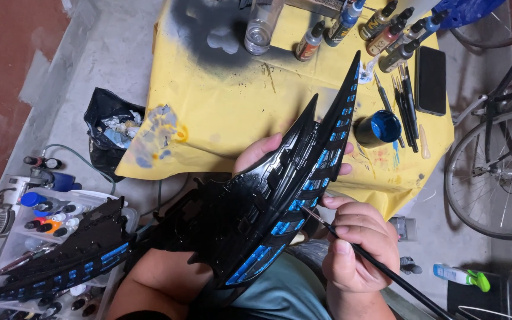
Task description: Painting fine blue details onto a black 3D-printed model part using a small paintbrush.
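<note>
My left hand point(260, 153) holds a long black model piece point(280, 189) with pointed fins and rows of blue painted panels; the fingers curl round its back, mostly hidden. My right hand point(357, 246) grips a thin black paintbrush point(386, 272), whose tip touches a blue panel near the piece's middle. A small open pot of blue paint point(380, 127) stands on the yellow-covered table point(232, 101) just beyond the piece.
Several paint bottles point(386, 29), loose brushes point(404, 106), a glass jar point(262, 26) and a black phone point(431, 80) lie on the table. A second black-and-blue piece point(60, 261) rests on a tray of paints at left. A bicycle wheel point(493, 172) stands at right. A black bag point(111, 127) sits left.
</note>
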